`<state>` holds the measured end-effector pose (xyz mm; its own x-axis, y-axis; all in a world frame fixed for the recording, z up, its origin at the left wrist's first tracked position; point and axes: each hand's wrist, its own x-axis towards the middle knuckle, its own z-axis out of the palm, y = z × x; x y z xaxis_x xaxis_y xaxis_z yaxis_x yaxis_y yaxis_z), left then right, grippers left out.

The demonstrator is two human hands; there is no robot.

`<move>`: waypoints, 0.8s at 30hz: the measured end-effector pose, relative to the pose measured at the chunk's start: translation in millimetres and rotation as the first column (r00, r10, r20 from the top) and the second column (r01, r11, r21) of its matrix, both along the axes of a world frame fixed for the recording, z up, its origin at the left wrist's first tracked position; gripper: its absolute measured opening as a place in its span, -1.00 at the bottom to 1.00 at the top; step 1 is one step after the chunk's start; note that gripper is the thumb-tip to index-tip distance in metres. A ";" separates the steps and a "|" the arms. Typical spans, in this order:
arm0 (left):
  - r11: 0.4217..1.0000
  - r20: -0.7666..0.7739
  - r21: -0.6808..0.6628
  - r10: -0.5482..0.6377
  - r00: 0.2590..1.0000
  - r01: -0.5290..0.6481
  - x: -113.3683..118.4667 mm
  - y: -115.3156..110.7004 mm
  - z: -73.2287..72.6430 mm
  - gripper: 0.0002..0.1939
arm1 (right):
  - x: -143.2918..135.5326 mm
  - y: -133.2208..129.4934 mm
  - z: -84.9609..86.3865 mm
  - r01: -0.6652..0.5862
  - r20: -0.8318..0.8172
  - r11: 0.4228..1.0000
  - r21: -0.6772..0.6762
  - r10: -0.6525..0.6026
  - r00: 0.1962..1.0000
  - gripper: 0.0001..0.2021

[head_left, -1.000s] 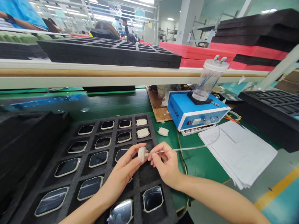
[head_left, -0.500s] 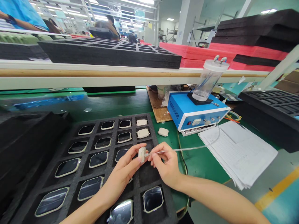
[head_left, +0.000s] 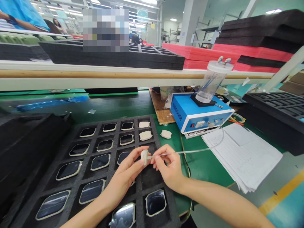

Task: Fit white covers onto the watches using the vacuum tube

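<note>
Over the black foam tray point(head_left: 139, 201), my left hand point(head_left: 128, 169) pinches a pale watch case point(head_left: 144, 157) on its edge between thumb and fingers. My right hand point(head_left: 169, 166) grips the end of a clear thin tube point(head_left: 197, 151), whose tip touches or nearly touches the side of the case. That tube runs back to a blue box-shaped machine point(head_left: 201, 109). Several watch cases with dark screens, such as one at the front point(head_left: 155, 203), lie in the tray's compartments. Two in the far right column lie pale side up. Another pale watch case point(head_left: 166, 134) rests on the green mat beside the tray.
A clear cylinder point(head_left: 211, 82) stands on the machine. Paper sheets point(head_left: 244, 152) lie to the right. Dark foam point(head_left: 26, 158) is stacked at left. A shelf point(head_left: 106, 83) crosses behind, bearing black and red foam trays. A person's arm in a blue sleeve shows at upper left.
Both hands, the watch case and the tube stay practically in place. A pixelated patch now covers part of the background.
</note>
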<state>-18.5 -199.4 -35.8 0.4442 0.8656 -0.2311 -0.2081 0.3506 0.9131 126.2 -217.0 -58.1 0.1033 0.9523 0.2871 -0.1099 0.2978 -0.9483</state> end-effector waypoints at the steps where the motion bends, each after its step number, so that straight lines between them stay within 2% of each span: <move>1: 1.000 0.001 0.001 0.001 1.000 -0.001 0.0 0.1 0.0 -0.68 | -0.1 -0.1 0.0 0.001 0.002 1.000 -0.001 -0.001 1.000 -0.94; 11: 0.999 0.016 -0.022 0.025 1.000 -0.025 1.1 -0.7 1.9 -0.66 | 0.7 -1.2 -2.6 0.005 -0.009 1.000 0.028 -0.005 1.000 -0.92; 15: 0.999 0.146 -0.039 0.035 0.989 -0.030 1.7 0.9 1.7 -0.69 | 4.4 0.8 -2.3 0.163 -0.195 0.976 0.147 -0.133 0.972 -0.92; 18: 0.997 0.239 -0.064 0.054 0.969 -0.040 1.1 2.5 1.7 -0.70 | 7.6 6.7 1.3 0.220 -0.268 0.970 0.108 -0.184 0.946 -0.91; 21: 0.994 0.196 -0.096 0.077 0.978 -0.058 1.3 3.4 4.4 -0.70 | 9.6 12.3 3.1 0.201 -0.278 0.977 0.070 -0.174 0.945 -0.91; 24: 0.996 0.064 -0.016 0.086 0.994 -0.086 2.2 5.4 11.2 -0.77 | 10.3 14.9 2.2 0.185 -0.253 0.981 0.061 -0.164 0.953 -0.89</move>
